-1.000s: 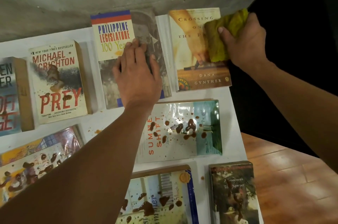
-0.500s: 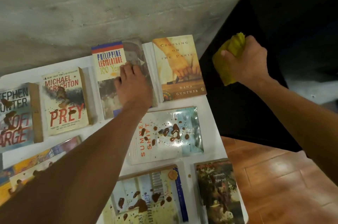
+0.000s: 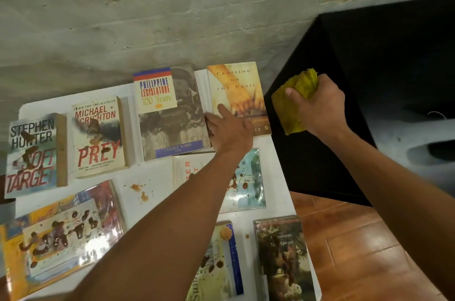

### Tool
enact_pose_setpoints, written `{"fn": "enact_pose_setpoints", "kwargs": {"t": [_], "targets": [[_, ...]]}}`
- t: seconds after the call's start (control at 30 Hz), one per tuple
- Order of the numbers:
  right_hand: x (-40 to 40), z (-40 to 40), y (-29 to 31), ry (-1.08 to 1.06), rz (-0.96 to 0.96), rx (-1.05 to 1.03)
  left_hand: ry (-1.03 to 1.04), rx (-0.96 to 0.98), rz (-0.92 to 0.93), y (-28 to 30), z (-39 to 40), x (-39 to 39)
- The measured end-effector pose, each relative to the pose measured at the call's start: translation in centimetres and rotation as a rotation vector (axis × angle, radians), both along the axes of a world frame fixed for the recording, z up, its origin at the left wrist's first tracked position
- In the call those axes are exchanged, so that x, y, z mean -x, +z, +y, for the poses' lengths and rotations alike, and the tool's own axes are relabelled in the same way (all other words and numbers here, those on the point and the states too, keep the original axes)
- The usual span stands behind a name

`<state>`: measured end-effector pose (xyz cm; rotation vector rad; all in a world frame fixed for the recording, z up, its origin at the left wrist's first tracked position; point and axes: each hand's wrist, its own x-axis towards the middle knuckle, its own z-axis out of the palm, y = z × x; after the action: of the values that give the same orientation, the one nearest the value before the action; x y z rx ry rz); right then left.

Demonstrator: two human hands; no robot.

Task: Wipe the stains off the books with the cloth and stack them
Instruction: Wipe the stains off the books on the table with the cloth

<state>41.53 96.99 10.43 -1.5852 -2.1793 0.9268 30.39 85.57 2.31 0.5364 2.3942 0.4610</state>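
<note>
1. Head view, hands: the left hand [image 3: 227, 129] reaches across the white table [image 3: 157, 177] with its fingers straight and relaxed, laid on the lower left part of the "Crossing on the Paris" book [image 3: 237, 94] and holding nothing.
2. The right hand [image 3: 317, 106] is off the table's right edge, over the dark area beside it, its fingers and thumb curled tight round the bunched yellow cloth [image 3: 291, 106].
3. Back row, left to right: "Soft Target" [image 3: 32, 155] and "Prey" [image 3: 98, 135], both with brown stains on their covers, then "Philippine Legislature 100 Years" [image 3: 170, 113], then the "Crossing" book at the far right corner (its visible cover looks free of blotches).
4. Nearer row: a large glossy book [image 3: 61, 234] at the left with heavy brown blobs, and a "Summer Shift" book [image 3: 248, 180] partly hidden under the left forearm, spotted brown.
5. Front edge: another stained book [image 3: 221, 263] and "Adventures of Tom Sawyer" [image 3: 283, 259], lying side by side.
6. All the books lie flat and separate, none stacked; orange-brown smears [image 3: 139, 191] mark the bare tabletop between the rows.
</note>
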Motion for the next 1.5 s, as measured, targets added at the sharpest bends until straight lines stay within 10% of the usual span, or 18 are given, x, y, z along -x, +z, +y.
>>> {"fn": "enact_pose_setpoints", "kwargs": {"t": [0.73,1.5], "targets": [[-2.8,-0.5,0.4,-0.04,0.078,0.047,0.051,0.287,0.066,1.4,2.0,-1.0],[0.1,-1.9,3.1,-0.006,0.129,0.054,0.507,-0.516,-0.207,2.8,-5.0,3.7]]}}
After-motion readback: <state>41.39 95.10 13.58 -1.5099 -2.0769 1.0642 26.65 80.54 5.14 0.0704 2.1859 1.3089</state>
